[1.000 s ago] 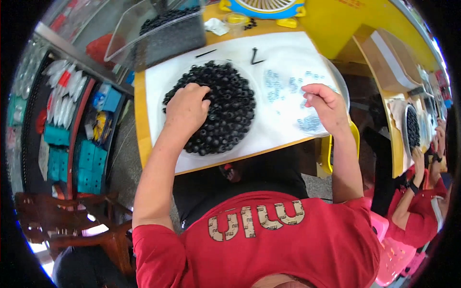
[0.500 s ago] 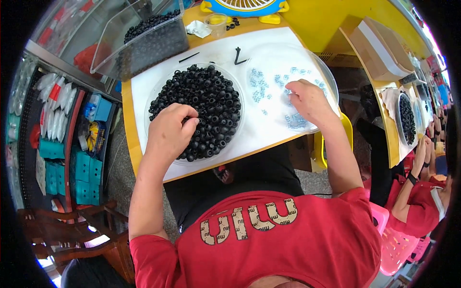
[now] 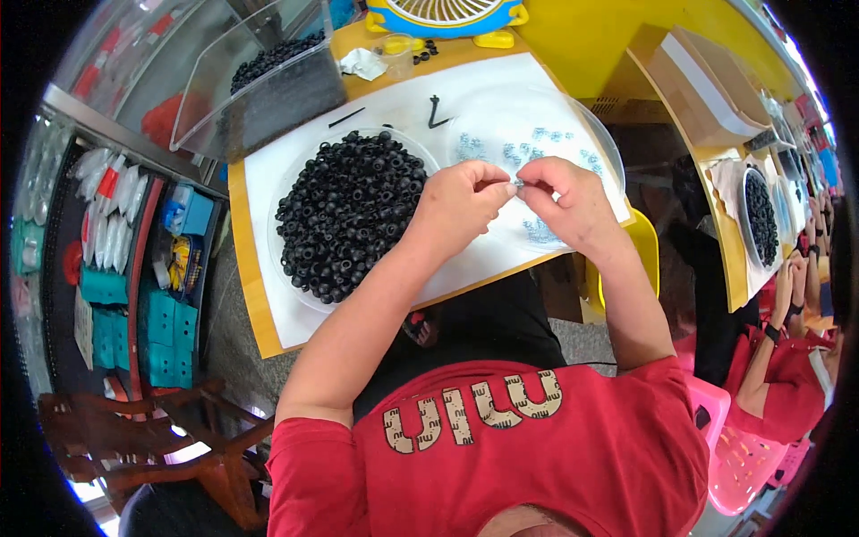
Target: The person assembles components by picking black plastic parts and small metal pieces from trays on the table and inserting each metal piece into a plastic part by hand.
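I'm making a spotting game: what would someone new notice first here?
The big heap of black pieces on the white sheet, at left, probably comes first. Right of it, the left hand and right hand pinch something tiny. A blue fan is at the far edge of the table.

A short-sleeved red shirt point(image 3: 555, 465) with tan lettering point(image 3: 461, 421) tops black trousers point(image 3: 488, 327).

The wooden table point(image 3: 259, 304), partly under a white sheet point(image 3: 398, 112), carries two round trays point(image 3: 608, 134), a bin point(image 3: 295, 103) and, seemingly, tissue point(image 3: 364, 63).
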`<state>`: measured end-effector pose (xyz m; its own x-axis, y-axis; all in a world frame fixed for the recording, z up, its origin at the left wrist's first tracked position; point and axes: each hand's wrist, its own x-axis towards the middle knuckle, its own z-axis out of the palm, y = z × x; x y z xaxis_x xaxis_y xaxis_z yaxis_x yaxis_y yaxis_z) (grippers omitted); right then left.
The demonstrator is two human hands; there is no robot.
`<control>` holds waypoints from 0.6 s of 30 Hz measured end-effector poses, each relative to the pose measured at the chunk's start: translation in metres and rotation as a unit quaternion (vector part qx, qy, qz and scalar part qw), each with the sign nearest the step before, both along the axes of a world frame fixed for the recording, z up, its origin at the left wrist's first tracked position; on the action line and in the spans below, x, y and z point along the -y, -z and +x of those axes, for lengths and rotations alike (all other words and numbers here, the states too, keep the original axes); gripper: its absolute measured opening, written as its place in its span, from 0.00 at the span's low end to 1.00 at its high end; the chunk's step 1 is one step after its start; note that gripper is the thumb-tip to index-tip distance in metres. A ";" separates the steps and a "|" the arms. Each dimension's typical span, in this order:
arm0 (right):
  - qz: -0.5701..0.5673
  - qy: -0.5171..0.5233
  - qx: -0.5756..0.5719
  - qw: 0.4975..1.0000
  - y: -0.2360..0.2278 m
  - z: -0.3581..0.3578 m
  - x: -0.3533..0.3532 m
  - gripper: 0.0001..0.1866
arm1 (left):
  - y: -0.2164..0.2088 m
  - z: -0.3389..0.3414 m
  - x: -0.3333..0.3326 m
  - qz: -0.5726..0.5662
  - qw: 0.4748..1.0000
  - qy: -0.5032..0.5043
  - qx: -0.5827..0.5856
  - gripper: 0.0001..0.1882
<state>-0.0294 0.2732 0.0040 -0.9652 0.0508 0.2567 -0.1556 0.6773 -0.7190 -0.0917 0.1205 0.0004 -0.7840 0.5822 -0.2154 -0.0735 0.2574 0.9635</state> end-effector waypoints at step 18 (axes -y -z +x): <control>-0.359 -0.024 0.086 0.929 0.018 0.003 -0.017 0.09 | -0.001 0.007 -0.019 0.039 0.997 -0.048 0.041 0.08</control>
